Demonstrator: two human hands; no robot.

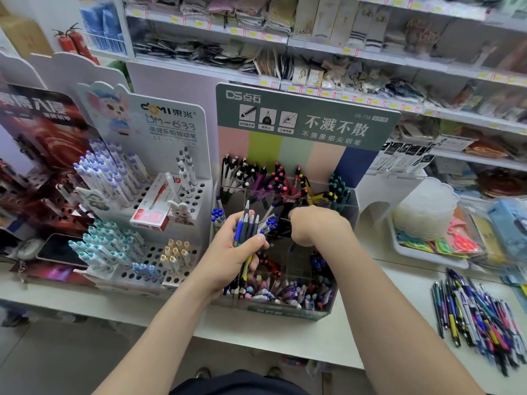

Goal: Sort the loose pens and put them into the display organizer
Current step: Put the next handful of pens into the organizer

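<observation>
The clear tiered display organizer (346, 206) with a green header card stands on the white counter, its compartments holding several coloured pens. My left hand (228, 252) is shut on a bundle of dark and blue pens (247, 223), tips up, in front of the organizer's left side. My right hand (313, 223) reaches down into a middle compartment with fingers curled; what they hold is hidden. A pile of loose pens (479, 315) lies on the counter at the far right.
A white DOMI pen stand (196, 195) with holes and several pens stands left of the organizer, and a red-black display further left. A white tray (427, 255) with clear cups and packets sits at right. Stocked shelves rise behind. The counter edge runs below my arms.
</observation>
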